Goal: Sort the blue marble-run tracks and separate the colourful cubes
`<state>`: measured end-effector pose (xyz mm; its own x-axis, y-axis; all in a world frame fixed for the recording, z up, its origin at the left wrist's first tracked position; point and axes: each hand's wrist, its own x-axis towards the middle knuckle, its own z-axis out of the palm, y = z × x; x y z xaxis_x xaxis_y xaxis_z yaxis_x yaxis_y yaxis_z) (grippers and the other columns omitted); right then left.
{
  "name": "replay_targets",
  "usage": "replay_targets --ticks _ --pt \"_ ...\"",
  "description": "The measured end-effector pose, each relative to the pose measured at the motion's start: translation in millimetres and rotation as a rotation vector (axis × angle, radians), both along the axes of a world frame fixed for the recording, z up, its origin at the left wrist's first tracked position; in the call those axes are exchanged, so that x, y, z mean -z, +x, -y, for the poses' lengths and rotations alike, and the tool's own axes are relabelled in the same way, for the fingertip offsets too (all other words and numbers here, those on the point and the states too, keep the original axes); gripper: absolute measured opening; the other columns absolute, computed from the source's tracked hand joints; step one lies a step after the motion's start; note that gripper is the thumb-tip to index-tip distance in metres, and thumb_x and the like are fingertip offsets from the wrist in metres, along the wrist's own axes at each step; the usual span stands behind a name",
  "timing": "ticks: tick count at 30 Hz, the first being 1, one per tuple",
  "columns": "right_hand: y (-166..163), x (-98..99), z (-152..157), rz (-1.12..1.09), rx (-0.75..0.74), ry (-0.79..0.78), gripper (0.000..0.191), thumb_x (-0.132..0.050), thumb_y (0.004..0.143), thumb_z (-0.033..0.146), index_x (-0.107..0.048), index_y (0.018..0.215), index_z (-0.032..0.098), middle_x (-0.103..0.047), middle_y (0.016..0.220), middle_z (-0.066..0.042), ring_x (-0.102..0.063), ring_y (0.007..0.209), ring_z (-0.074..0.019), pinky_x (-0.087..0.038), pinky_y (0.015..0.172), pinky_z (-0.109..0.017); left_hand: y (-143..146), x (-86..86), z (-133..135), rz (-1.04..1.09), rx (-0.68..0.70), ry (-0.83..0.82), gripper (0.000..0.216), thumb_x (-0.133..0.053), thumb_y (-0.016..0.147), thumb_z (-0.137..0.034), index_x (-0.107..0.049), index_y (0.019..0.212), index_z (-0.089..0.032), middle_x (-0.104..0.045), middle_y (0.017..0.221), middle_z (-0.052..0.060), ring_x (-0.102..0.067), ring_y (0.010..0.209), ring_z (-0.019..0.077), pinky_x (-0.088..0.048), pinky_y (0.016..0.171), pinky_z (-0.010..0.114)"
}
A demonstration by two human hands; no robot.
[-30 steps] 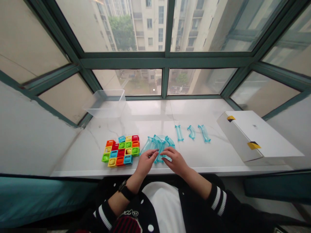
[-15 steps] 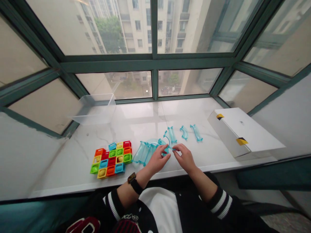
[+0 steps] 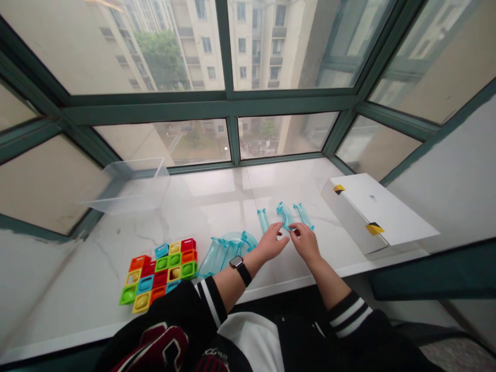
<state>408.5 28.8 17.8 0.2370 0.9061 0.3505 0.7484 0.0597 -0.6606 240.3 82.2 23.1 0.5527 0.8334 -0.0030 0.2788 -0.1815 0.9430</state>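
Fingers of your left hand [image 3: 271,244] and right hand [image 3: 306,244] pinch a curved track [image 3: 285,214] over the worktop [image 3: 217,191]; if your grip loosens, it can drop and knock the straight track [image 3: 263,220] just beside.

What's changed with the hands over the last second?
The left hand and right hand have moved right, off the heap of clear blue track pieces, to the curved piece in the row beyond, fingers at its lower end; I can't tell if it's gripped. The heap, the coloured blocks and the white box stayed put.
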Motion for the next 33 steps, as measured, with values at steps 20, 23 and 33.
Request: replay_targets --ticks 20,23,33 --pt "21.3 40.6 -33.8 0.011 0.007 -0.148 0.018 -0.057 0.087 0.018 -0.070 0.098 0.020 -0.070 0.097 -0.007 -0.066 0.080 -0.0206 -0.053 0.085 -0.036 46.2 18.9 -22.7 -0.162 -0.095 -0.281 0.083 -0.072 0.085 -0.034 -0.040 0.158 -0.012 -0.046 0.161 0.019 -0.063 0.123 0.0286 -0.047 0.106 0.036" --pt "21.1 43.6 -33.5 0.008 0.001 -0.145 0.017 -0.057 0.087 0.017 -0.070 0.098 0.020 -0.070 0.099 -0.007 -0.066 0.083 -0.0214 -0.053 0.085 -0.036 47.3 21.1 -23.3 -0.175 -0.096 -0.282 0.082 -0.071 0.085 -0.033 -0.040 0.157 -0.010 -0.046 0.160 0.021 -0.063 0.122 0.0278 -0.046 0.107 0.035" --pt "24.4 44.7 -33.9 0.081 -0.041 -0.185 0.021 -0.059 0.091 0.016 -0.072 0.106 0.020 -0.069 0.105 -0.008 -0.066 0.097 -0.0227 -0.051 0.092 -0.035 47.9 24.7 -23.9 -0.175 -0.099 -0.272 0.081 -0.071 0.085 -0.031 -0.040 0.156 -0.011 -0.044 0.160 0.022 -0.064 0.116 0.0232 -0.044 0.107 0.031"
